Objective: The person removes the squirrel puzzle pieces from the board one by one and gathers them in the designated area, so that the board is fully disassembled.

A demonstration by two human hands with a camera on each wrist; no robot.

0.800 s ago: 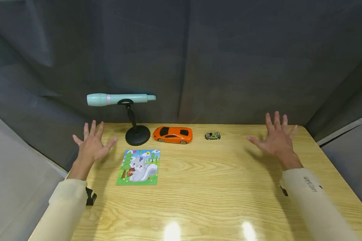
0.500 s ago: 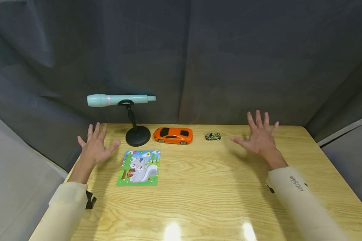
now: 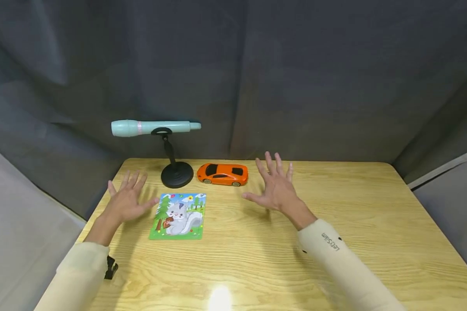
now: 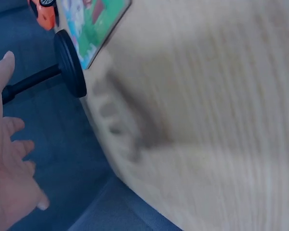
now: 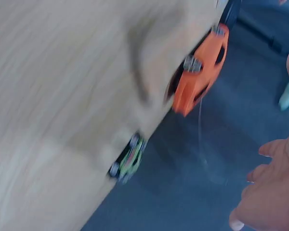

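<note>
My left hand (image 3: 125, 204) hovers over the table's left side with fingers spread, its thumb tip near the corner of a squirrel picture puzzle (image 3: 177, 218). My right hand (image 3: 277, 190) is held above the table, right of an orange toy car (image 3: 222, 174), fingers spread and holding nothing. A small green-and-black toy car (image 5: 127, 159) shows in the right wrist view; in the head view my right hand hides nearly all of it. At the back left, a light-blue microphone (image 3: 155, 128) lies level on a black stand (image 3: 177, 174).
The wooden table (image 3: 358, 207) ends at a dark curtain (image 3: 315, 86) along its back edge. Grey-white panels (image 3: 15, 224) flank it on the left and right. The microphone stand rises high at the back left.
My right hand has swept left across the table, from the right side to in front of the small car. My left hand has come slightly nearer and lower in view. The objects have stayed put.
</note>
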